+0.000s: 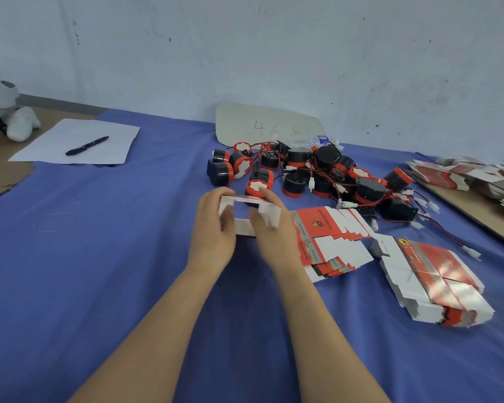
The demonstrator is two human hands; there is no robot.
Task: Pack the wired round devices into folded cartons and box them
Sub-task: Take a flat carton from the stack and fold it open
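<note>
My left hand (214, 228) and my right hand (274, 231) both grip one white and red carton (245, 213) above the blue cloth, its flaps standing open between my fingers. Just behind it lies a pile of black and red round devices (309, 173) with red wires and white plugs. A fanned stack of flat cartons (332, 242) lies right of my right hand. A second stack of flat cartons (437, 283) lies further right.
The table is covered with a blue cloth (114, 257). A white sheet (79, 144) with a black pen (87, 146) lies at the far left. A card marked 46 (265, 126) leans on the wall. More flat cartons (477, 178) lie on a board at the right edge.
</note>
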